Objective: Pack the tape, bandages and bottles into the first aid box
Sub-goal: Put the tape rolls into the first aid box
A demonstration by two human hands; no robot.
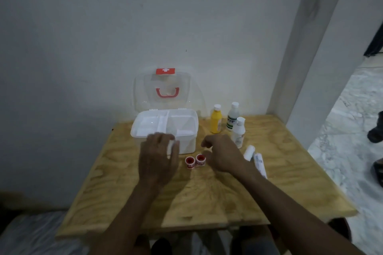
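Plywood counter [207, 198]. Left hand [158, 156] palm down, fingers spread loosely, nothing gripped, over the near wall of the first aid box [165, 128]. Right hand [221, 154] fingers curled, empty as far as visible. Between the hands: two red tape rolls [195, 161], side by side. Right of the right hand: white bandage rolls [255, 159]. Box white, lid up, tray inside. Beyond: yellow bottle [216, 120], two white bottles [235, 124], upright.
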